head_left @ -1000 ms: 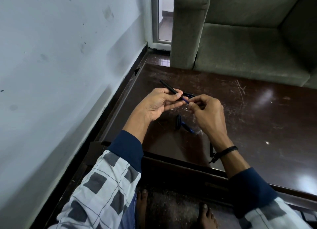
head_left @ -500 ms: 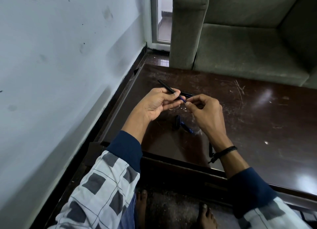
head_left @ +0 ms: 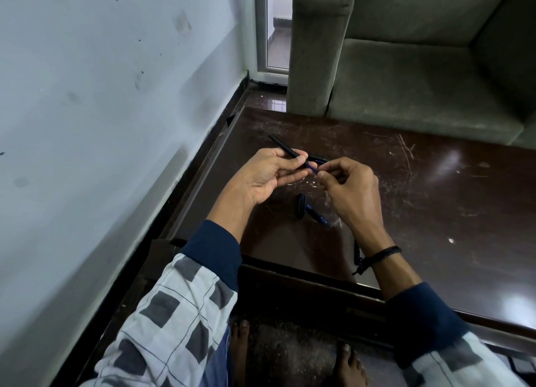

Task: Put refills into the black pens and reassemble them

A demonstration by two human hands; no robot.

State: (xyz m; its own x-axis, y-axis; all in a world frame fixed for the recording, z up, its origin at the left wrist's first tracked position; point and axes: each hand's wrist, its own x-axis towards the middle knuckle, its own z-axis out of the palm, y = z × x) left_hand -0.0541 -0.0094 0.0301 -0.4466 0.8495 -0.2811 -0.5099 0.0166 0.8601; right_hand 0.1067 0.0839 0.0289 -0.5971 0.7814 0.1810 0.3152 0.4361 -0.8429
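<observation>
My left hand grips a thin black pen barrel that points up and to the left. A blue refill sticks out of the barrel's near end. My right hand pinches the refill's free end between thumb and fingers. Both hands hover over a dark brown table. On the table below the hands lie a black pen cap and a blue pen part. Another black pen piece lies just behind my fingers. A further black piece shows beside my right wrist.
A white wall runs close along the table's left edge. A grey-green sofa stands right behind the table's far edge. My bare feet rest on the floor under the near edge.
The hands stay together over the table. The right hand has shifted slightly right, and a little more of the blue refill shows between the hands.
</observation>
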